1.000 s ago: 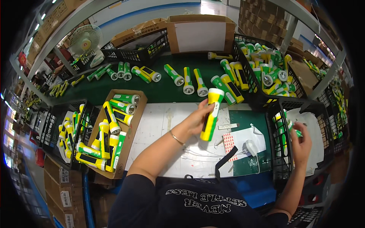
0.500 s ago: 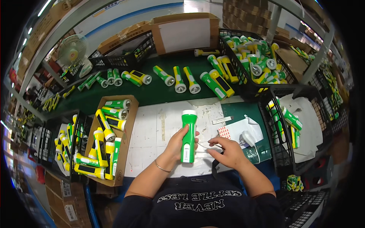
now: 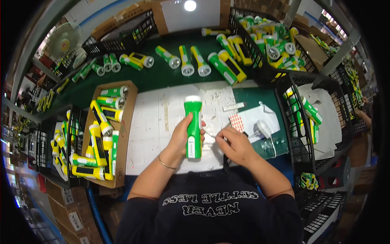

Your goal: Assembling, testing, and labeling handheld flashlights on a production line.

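Note:
My left hand (image 3: 182, 136) is wrapped around a green flashlight (image 3: 193, 138) with a white head, held upright over the white work surface with its head pointing away from me. A round bright spot (image 3: 189, 5) shows on the white sheet at the back. To the right of the flashlight, my right hand (image 3: 235, 146) is closed, thumb and forefinger pinched on a thin white cable (image 3: 210, 133). That cable runs toward the flashlight's right side; my left fingers hide where it ends.
A cardboard box (image 3: 129, 122) of flashlights stands left, beside a black crate (image 3: 40, 138). Black crates (image 3: 310, 158) with flashlights stand right. Several flashlights (image 3: 187, 61) lie across the green bench (image 3: 162, 77). A white plug adapter (image 3: 264, 128) and red-dotted card (image 3: 237, 123) lie near my right hand.
A bright light spot has appeared on the white sheet at the back. My right fingers have closed on the cable beside the flashlight. The whole view has shifted slightly.

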Demonstrator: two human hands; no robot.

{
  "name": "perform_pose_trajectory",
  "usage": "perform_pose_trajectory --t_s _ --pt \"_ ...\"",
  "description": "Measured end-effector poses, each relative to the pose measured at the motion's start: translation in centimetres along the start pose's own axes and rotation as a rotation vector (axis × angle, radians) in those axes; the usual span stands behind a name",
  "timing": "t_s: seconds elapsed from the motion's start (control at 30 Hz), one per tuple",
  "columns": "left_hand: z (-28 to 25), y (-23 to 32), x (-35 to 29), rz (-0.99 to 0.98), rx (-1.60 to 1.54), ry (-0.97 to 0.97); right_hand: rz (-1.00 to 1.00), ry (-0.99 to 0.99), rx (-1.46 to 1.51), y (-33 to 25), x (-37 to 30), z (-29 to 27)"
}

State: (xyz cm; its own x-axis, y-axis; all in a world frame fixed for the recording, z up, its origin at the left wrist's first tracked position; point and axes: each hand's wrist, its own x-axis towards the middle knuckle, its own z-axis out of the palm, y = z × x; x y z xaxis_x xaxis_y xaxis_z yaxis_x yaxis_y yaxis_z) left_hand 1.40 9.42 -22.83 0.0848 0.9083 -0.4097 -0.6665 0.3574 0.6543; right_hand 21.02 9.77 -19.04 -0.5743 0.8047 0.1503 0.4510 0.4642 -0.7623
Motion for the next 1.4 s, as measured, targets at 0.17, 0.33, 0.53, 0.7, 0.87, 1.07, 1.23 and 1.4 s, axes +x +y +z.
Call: perform_pose_trajectory --t_s 0.17,0.33,0.53,0.7,0.87,1.07,1.23,1.4 --pt "-0.7 -0.1 0.4 0.037 0.055 -0.093 -0.203 0.141 -0.098 -0.1 0.8 1.3" --pt "0.0 -0.8 -0.4 0.111 0.174 -0.048 -0.284 0.119 -0.414 -0.8 1.4 2.1" --pt "-0.6 -1.6 -0.2 0.378 0.357 -0.17 -0.498 0.071 -0.506 -0.2 1.5 3.0" --pt "-2.2 0.7 0.7 0.278 0.254 -0.003 -0.759 -0.201 -0.25 -0.4 -2.1 4.4" --pt "-0.8 -0.4 0.1 0.246 0.1 -0.162 -0.274 0.215 -0.134 -0.2 1.8 4.9" --pt "-1.1 -0.4 -1.0 0.36 0.42 -0.067 -0.135 0.231 -0.05 1.3 3.3 2.6" --pt "-1.2 0.8 -2.6 0.279 0.733 -0.105 0.067 0.085 0.207 1.5 5.4 -0.9" --pt "-0.3 2.1 -4.4 0.596 1.519 -0.126 0.028 -0.265 0.07 1.2 6.1 -1.9"
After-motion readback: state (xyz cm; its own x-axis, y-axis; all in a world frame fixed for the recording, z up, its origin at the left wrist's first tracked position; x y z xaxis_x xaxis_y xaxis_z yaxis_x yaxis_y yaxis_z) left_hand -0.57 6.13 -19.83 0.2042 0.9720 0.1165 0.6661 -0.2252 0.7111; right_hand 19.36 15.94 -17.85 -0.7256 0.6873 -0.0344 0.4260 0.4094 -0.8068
